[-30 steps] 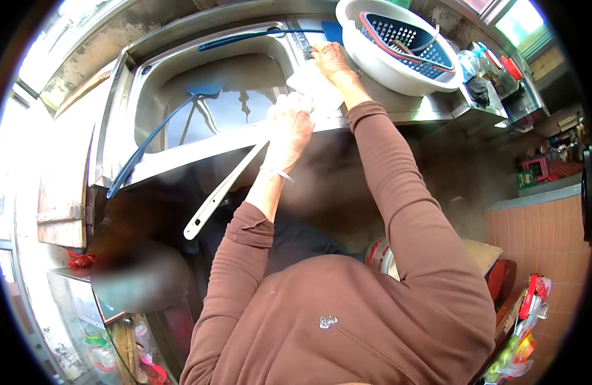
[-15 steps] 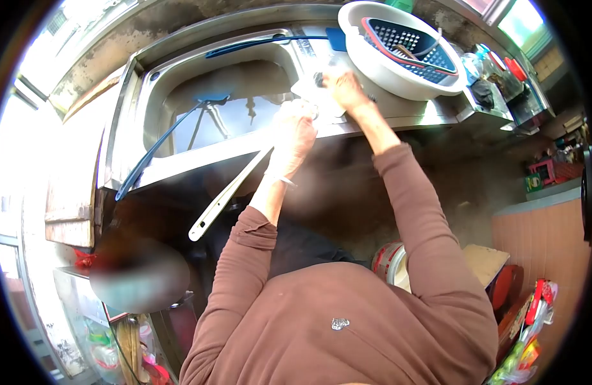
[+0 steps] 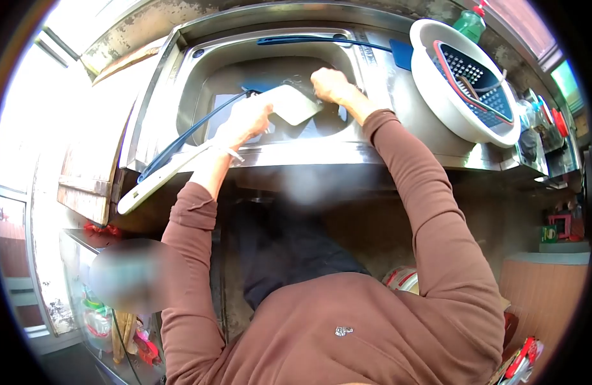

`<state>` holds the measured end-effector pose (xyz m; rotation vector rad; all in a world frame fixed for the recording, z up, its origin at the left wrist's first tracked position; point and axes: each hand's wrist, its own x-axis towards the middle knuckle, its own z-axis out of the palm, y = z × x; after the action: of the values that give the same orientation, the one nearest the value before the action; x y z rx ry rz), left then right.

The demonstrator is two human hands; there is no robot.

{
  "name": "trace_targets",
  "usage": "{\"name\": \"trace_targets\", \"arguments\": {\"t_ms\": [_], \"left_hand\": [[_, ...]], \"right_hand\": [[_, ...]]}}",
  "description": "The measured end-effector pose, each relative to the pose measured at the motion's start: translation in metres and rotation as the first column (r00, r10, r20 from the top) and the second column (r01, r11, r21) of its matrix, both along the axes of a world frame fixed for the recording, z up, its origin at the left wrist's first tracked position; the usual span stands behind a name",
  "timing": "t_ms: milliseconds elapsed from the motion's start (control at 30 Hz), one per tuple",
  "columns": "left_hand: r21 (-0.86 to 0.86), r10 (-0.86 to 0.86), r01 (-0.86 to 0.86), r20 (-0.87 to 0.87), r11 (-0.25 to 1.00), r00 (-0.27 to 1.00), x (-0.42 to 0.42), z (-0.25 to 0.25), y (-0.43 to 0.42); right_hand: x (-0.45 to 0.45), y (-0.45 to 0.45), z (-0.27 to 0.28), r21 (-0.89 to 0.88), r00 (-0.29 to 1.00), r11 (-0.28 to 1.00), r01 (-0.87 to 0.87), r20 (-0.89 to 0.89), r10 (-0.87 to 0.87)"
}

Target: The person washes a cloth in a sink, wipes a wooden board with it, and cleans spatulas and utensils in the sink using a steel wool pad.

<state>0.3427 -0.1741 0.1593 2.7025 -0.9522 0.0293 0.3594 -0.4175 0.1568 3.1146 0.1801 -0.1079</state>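
My left hand [image 3: 245, 122] is wrapped round a white spatula [image 3: 295, 106] near its blade. Its long pale handle runs back past my wrist over the sink's front edge. The blade is tilted above the water in the steel sink [image 3: 187, 102]. My right hand [image 3: 331, 85] is closed just right of the blade, over the sink's right side; what its fingers hold, if anything, is hidden. Behind my left hand a blue spatula [image 3: 192, 128] leans with its head in the water and its handle across the front left edge.
Another blue spatula [image 3: 334, 41] lies along the sink's back rim. On the right counter stands a white basin [image 3: 431, 102] with a dark perforated basket [image 3: 485, 90] in it. Behind it is a green bottle [image 3: 470, 24]; several jars [image 3: 546, 122] stand farther right. A wooden board [image 3: 84, 183] is left of the sink.
Both hands have moved from the sink's right edge to over the basin of the sink. The white spatula has shifted left, its blade now plainly visible. The view has turned slightly.
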Motion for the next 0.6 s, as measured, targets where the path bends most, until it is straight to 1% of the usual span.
{"name": "trace_targets", "arguments": {"t_ms": [33,67,100,133,200,233,267,300,333,367,400,433,467,500,533,600], "left_hand": [[0.083,-0.104,0.099,0.064,0.992,0.992,0.002,-0.006,-0.001],[0.099,-0.088,0.085,0.030,0.991,0.996,0.001,-0.008,-0.005],[0.117,-0.118,0.113,0.037,0.987,0.992,0.008,-0.012,-0.007],[0.134,-0.150,0.143,0.042,0.981,0.988,0.014,-0.017,-0.009],[0.066,-0.166,0.168,-0.046,0.984,0.985,0.026,-0.035,-0.013],[0.029,-0.177,0.180,-0.089,0.983,0.980,0.027,-0.044,-0.014],[0.047,-0.157,0.162,-0.102,0.986,0.982,0.024,-0.040,-0.015],[0.068,-0.139,0.147,-0.110,0.987,0.984,0.021,-0.027,-0.017],[0.092,-0.123,0.134,-0.119,0.987,0.985,0.018,-0.014,-0.018],[0.187,-0.081,0.102,-0.117,0.977,0.990,0.016,0.010,-0.020],[0.268,-0.071,0.079,-0.040,0.960,0.997,0.016,0.034,-0.021],[0.280,-0.074,0.076,-0.020,0.957,0.997,0.013,0.060,-0.018],[0.284,-0.078,0.076,-0.005,0.956,0.997,0.023,0.070,-0.014],[0.310,-0.050,0.046,0.006,0.950,0.999,0.022,0.087,-0.010],[0.311,-0.020,0.016,0.010,0.950,1.000,0.025,0.098,-0.007],[0.195,-0.010,0.000,0.054,0.981,0.998,0.060,0.076,0.014]], "right_hand": [[0.005,0.009,-0.010,-0.016,0.999,1.000,-0.017,-0.040,0.016],[0.010,0.016,-0.025,-0.035,0.996,0.999,-0.035,-0.079,0.032],[0.012,0.019,-0.039,-0.131,0.992,0.985,-0.108,-0.077,0.099],[0.015,0.019,-0.050,-0.247,0.969,0.943,-0.222,-0.162,0.185],[0.012,0.017,-0.044,-0.197,0.942,0.941,-0.274,-0.252,0.221],[0.012,0.015,-0.041,-0.204,0.932,0.934,-0.294,-0.277,0.233],[0.015,0.012,-0.034,-0.214,0.924,0.926,-0.312,-0.296,0.243],[0.005,0.014,-0.014,-0.161,0.953,0.957,-0.242,-0.222,0.204],[0.011,0.010,-0.012,-0.129,0.970,0.972,-0.194,-0.171,0.171],[0.010,0.003,0.003,-0.030,0.983,0.985,-0.170,-0.079,0.167],[0.007,-0.003,0.023,0.072,0.987,0.985,-0.158,0.011,0.157],[0.005,-0.009,0.039,0.218,0.992,0.969,-0.114,0.081,0.099],[0.005,-0.016,0.050,0.362,0.990,0.929,-0.078,0.141,0.029],[0.011,-0.027,0.045,0.670,0.984,0.737,-0.088,0.172,-0.039],[0.008,-0.029,0.049,0.484,0.953,0.871,-0.086,0.295,-0.070],[-0.007,-0.026,0.057,0.448,0.950,0.894,-0.005,0.282,-0.136]]}}
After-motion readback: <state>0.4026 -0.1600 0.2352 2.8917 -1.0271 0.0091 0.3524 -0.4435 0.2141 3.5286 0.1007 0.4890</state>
